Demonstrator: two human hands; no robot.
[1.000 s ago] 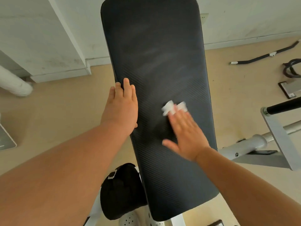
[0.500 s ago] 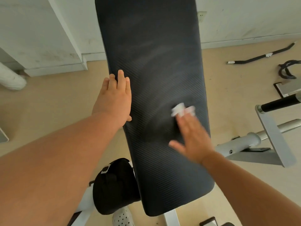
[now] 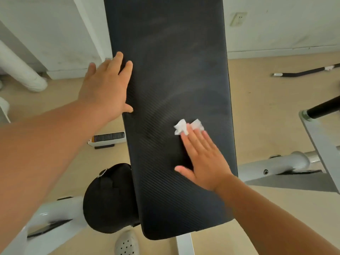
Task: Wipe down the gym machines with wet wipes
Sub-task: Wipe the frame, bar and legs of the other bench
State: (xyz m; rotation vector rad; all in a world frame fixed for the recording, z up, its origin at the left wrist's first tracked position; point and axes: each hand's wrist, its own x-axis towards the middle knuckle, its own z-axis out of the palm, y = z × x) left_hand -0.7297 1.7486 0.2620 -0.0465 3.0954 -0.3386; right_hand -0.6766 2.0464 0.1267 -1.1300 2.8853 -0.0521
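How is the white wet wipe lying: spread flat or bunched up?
Bunched up. The white wet wipe shows as crumpled lumps beyond the flat right hand pressing it onto the black ribbed bench pad.

Pad runs off the top edge, most of the wipe sits hidden under the right hand, shoe cropped at the bottom.

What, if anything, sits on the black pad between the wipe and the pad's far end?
Nothing visible does. The right hand presses the wet wipe flat on the black pad, and the surface beyond it is bare. The left hand rests on the pad's left edge, off to the side.
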